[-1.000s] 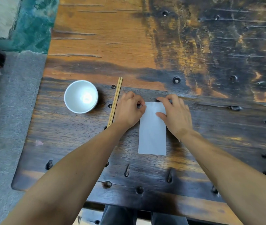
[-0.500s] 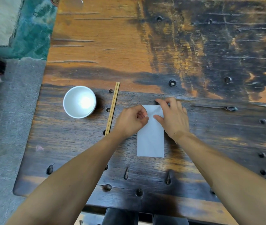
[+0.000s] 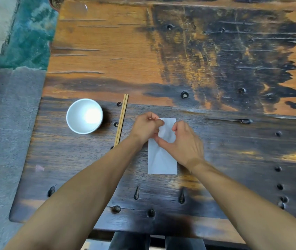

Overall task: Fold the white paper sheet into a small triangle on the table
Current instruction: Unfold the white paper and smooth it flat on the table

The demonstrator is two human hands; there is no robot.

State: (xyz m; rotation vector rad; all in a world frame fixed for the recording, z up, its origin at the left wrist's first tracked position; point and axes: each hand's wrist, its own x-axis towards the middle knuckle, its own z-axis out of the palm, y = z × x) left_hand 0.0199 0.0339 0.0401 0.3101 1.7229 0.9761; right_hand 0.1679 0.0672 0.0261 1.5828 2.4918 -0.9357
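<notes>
A white paper sheet (image 3: 161, 159), folded into a narrow upright rectangle, lies on the dark wooden table (image 3: 233, 150). Its far left corner is lifted and bent over towards the right. My left hand (image 3: 147, 129) pinches that raised corner between thumb and fingers. My right hand (image 3: 183, 143) sits on the paper's right side, with its thumb and forefinger curled round the folded-over part. The near half of the paper lies flat.
A white bowl (image 3: 84, 116) stands to the left of my hands. A pair of wooden chopsticks (image 3: 121, 120) lies between the bowl and my left hand. The table's left edge borders a grey floor (image 3: 4, 141). Bolt heads dot the tabletop.
My left hand has lifted the paper's far left corner and carried it over to the right. My right hand slid nearer and now pinches the fold.
</notes>
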